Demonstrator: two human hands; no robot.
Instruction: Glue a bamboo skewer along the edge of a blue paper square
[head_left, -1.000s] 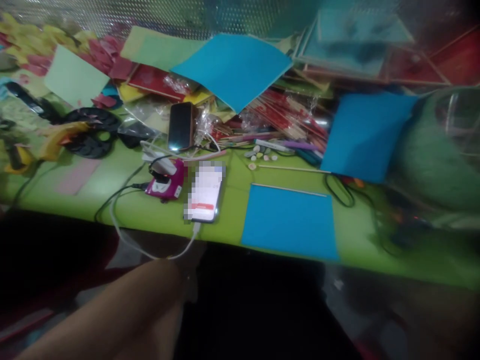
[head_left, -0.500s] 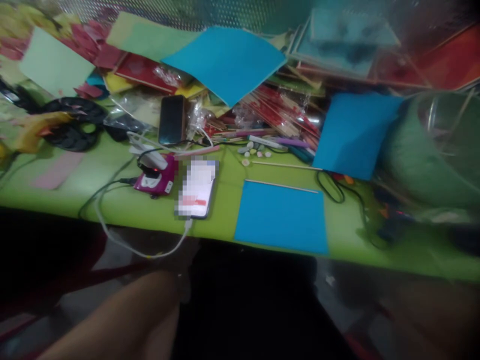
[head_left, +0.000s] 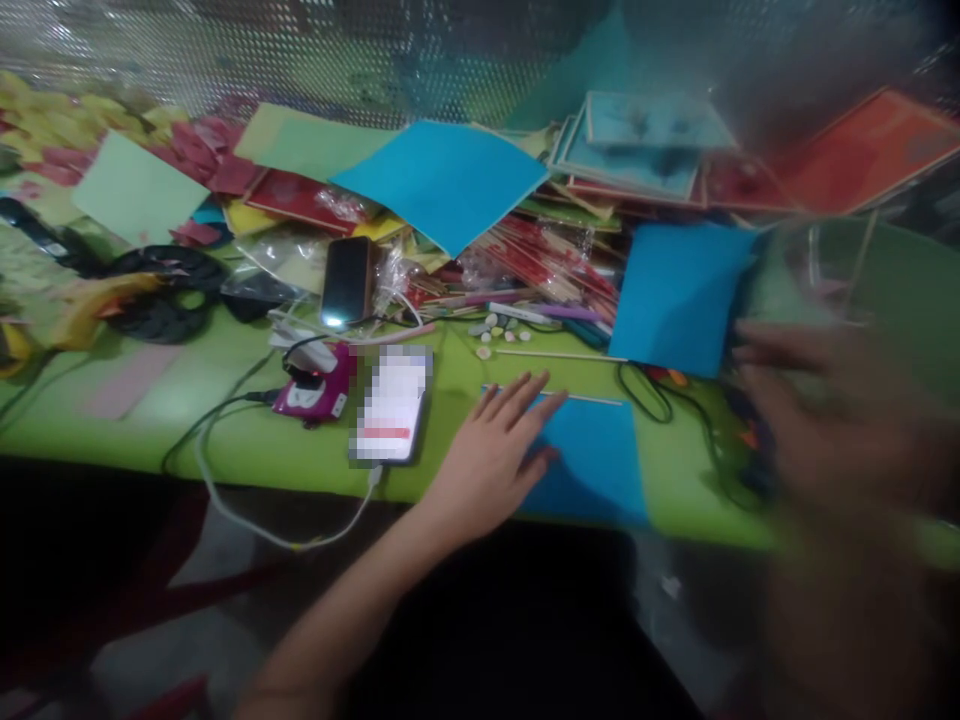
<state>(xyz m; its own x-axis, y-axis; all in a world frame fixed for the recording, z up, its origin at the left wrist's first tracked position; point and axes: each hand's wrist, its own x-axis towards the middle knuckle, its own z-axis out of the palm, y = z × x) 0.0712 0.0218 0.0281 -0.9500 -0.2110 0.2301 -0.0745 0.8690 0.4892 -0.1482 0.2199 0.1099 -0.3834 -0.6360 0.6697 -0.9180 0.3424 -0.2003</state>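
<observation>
Both hands have come into view since half a second ago, when only a forearm showed below the table edge. Now the left hand (head_left: 491, 455) lies flat on the left part of the blue sheet (head_left: 592, 460) at the near edge of the green table (head_left: 187, 400), fingers spread and pressing down, grasping nothing. That sheet sits near the middle of the table's near edge, with a thin stick (head_left: 559, 396) along its far side.

To the right, the right hand (head_left: 817, 420) is a blur of motion above the table, fingers loosely spread toward the left; whether it holds anything cannot be told. It hovers just right of a second blue sheet (head_left: 679, 295), which leans up against the clutter farther back.

Left of the left hand lies a lit phone (head_left: 390, 405) with a white cable (head_left: 247, 500) drooping off the near edge. Just left of it sits a small pink device (head_left: 311, 395). Farther back, a dark phone (head_left: 346, 280) rests among plastic wrap and a heap of red sticks (head_left: 547, 260). A third blue sheet (head_left: 442, 180) lies on top of the far pile, beside green paper (head_left: 135, 185) and framed cards (head_left: 645, 140). A black cord (head_left: 645, 385) loops between the two nearer blue sheets.
</observation>
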